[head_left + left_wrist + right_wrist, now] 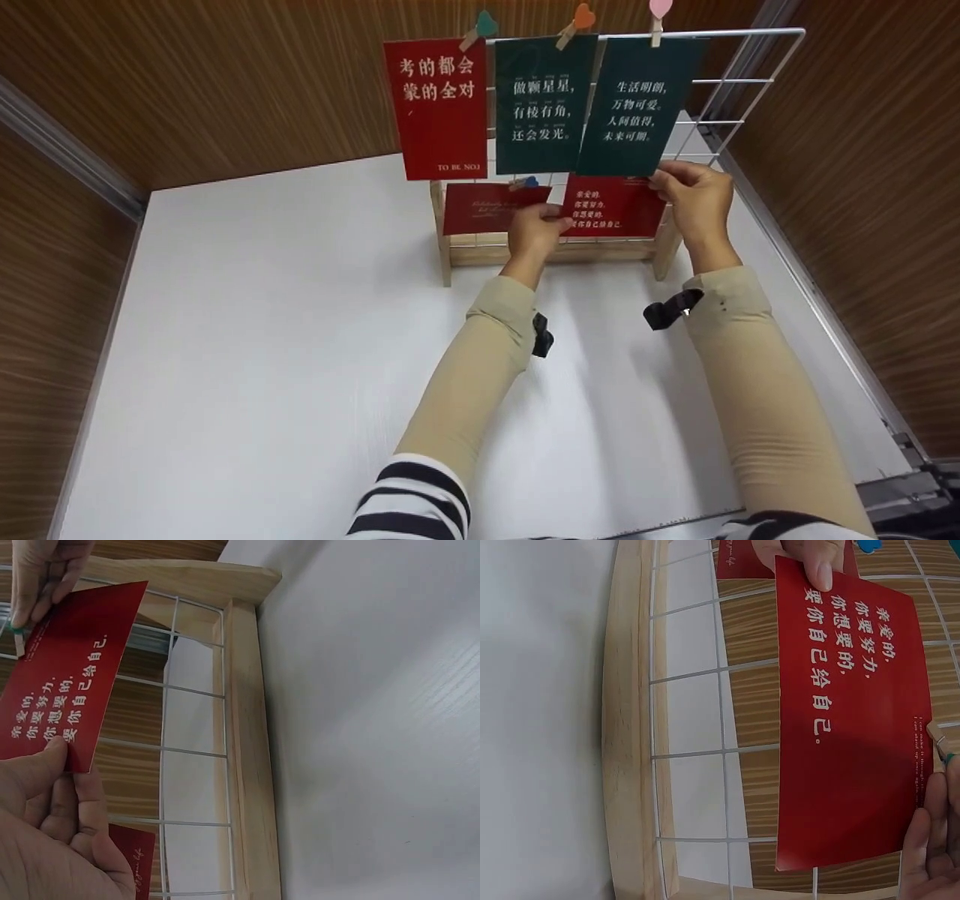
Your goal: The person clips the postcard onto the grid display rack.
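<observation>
A red card with white writing [840, 787] is held against the lower part of a white wire grid [724, 712]. My left hand [534, 234] pinches its lower left corner, thumb over the printed side. At the card's top edge, toward its right end, my right hand [697, 199] grips a small wooden clothespin [936, 738] with a green decoration, mostly hidden by the fingers. The clothespin's tip overlaps the card edge. Beside it, another red card [480, 210] hangs from a clothespin with a blue heart [531, 181], just behind my left hand.
Along the grid's top hang a red card [442, 120] and two green cards [536, 142], [637, 127], under clothespins with green, orange and pink hearts. The grid stands in a wooden base [487, 255] on a white table [285, 337]. Wood-grain panels [247, 82] surround it.
</observation>
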Demonstrator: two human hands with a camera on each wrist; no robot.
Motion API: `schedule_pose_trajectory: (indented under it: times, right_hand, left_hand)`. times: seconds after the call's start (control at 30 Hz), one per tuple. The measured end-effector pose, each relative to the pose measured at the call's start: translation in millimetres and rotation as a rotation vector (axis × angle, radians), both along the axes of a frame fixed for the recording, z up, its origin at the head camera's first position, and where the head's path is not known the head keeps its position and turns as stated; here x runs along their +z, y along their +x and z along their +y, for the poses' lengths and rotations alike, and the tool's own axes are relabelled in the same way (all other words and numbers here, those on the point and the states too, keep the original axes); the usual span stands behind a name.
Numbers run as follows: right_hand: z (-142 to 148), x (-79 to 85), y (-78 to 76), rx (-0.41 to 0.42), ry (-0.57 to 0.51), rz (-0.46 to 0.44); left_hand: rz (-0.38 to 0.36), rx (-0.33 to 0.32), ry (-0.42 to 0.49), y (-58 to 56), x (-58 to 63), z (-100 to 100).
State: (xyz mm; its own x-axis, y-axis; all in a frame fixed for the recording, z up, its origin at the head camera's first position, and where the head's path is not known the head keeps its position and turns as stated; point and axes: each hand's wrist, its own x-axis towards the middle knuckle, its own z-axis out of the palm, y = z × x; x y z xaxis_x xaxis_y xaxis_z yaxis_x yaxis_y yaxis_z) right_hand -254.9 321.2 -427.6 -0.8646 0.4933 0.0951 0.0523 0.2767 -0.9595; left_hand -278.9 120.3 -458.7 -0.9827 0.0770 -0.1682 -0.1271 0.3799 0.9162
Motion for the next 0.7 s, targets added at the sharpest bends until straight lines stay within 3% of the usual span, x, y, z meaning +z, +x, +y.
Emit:
schedule_pose_trajectory:
  times: [0.7]
  right_hand:
    - [-9.2,0.7,-1.1,-0.024,0.259,0.058]
  left_hand:
    - [-0.005,0.028,0.016,-0.4,-1.8,1.4]
